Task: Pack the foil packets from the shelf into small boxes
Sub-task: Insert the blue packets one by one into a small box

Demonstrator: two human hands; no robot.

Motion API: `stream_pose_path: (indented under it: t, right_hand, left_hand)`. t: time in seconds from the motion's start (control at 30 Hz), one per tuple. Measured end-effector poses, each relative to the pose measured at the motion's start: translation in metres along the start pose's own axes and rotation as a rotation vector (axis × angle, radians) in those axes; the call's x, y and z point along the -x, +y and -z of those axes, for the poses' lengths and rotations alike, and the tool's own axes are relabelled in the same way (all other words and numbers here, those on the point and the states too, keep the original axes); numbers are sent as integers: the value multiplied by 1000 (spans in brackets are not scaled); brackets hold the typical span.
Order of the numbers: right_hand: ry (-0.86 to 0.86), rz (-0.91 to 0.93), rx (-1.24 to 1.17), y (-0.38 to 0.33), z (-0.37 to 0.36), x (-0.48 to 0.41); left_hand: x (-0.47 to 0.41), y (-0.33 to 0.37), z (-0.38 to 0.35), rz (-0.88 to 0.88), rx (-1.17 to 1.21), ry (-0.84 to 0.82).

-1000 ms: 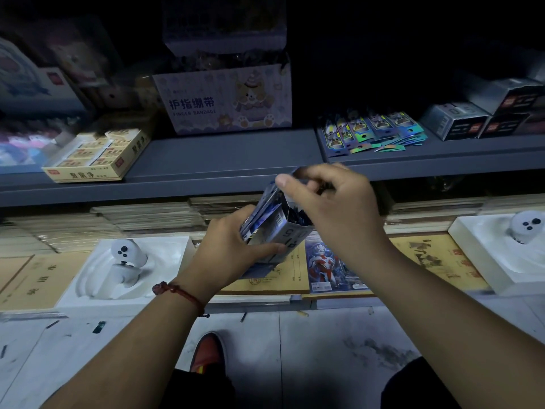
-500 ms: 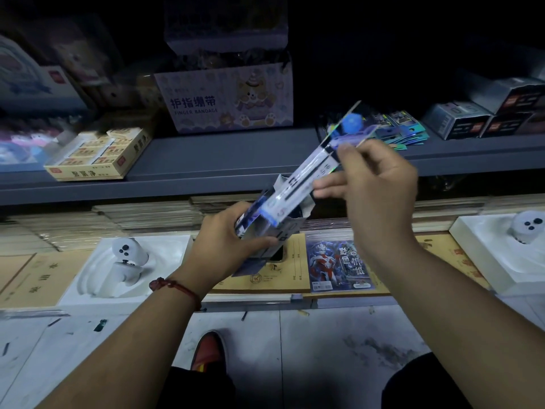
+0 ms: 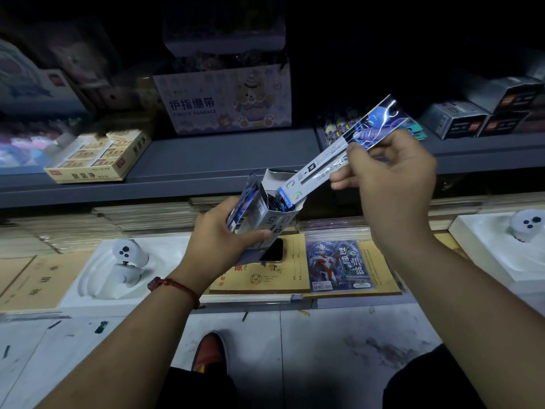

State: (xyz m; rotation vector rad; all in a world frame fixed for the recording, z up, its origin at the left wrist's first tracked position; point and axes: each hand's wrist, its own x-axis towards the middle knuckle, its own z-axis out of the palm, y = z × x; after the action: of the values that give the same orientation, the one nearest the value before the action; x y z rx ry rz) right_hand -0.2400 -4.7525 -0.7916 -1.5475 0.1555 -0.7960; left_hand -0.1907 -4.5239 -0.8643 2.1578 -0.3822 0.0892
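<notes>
While you hold things this way, start at the left of the frame: a flat yellow carton of erasers (image 3: pixel 88 157) sits on the grey metal shelf (image 3: pixel 221 160), well apart from the work. Left of centre, your left hand (image 3: pixel 219 234) grips the small grey-and-blue cardboard box (image 3: pixel 267 215), fingers curled behind it and thumb across its front. The box leans to the right with its top open.

From that opening a long silver-and-blue foil packet (image 3: pixel 324 160) slants up towards the upper right, its lower end just inside the mouth, where dark contents already show. Your right hand (image 3: pixel 389 178) pinches the packet between thumb and fingers, well up its length. Behind that hand, the remaining foil packets (image 3: pixel 334 126) lie fanned on the shelf, with grey printed boxes (image 3: pixel 455 121) further right.

Trouble here would likely come from the angle. The packet enters aslant, so its corner could catch on the raised top flap (image 3: pixel 277 175) or ride up on what is already inside. Because your pinch is far from the mouth, the thin foil could buckle instead of sliding. A hard push could also twist the leaning box in your left hand.
</notes>
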Motion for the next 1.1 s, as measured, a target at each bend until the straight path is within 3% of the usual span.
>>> stream_pose_path:
  t: [0.2,0.37,0.5,0.77,1.1]
  right_hand:
    - [-151,14,111,5,-10,9]
    - [-300,113,445,20,-20,16]
    - [-411,49,569,24,-20,20]
    - [-299,121,534,11,-18,18]
    - [-433,178,648,15,-23,25]
  left_hand:
    - [2,3,-2,-48,-43,11]
    - [4,6,-2,-79,-48,22]
    - [3,6,0,-48,-20,32]
    - [5,10,2,-54,-9,33]
    - [13,18,1,-88,-1,37]
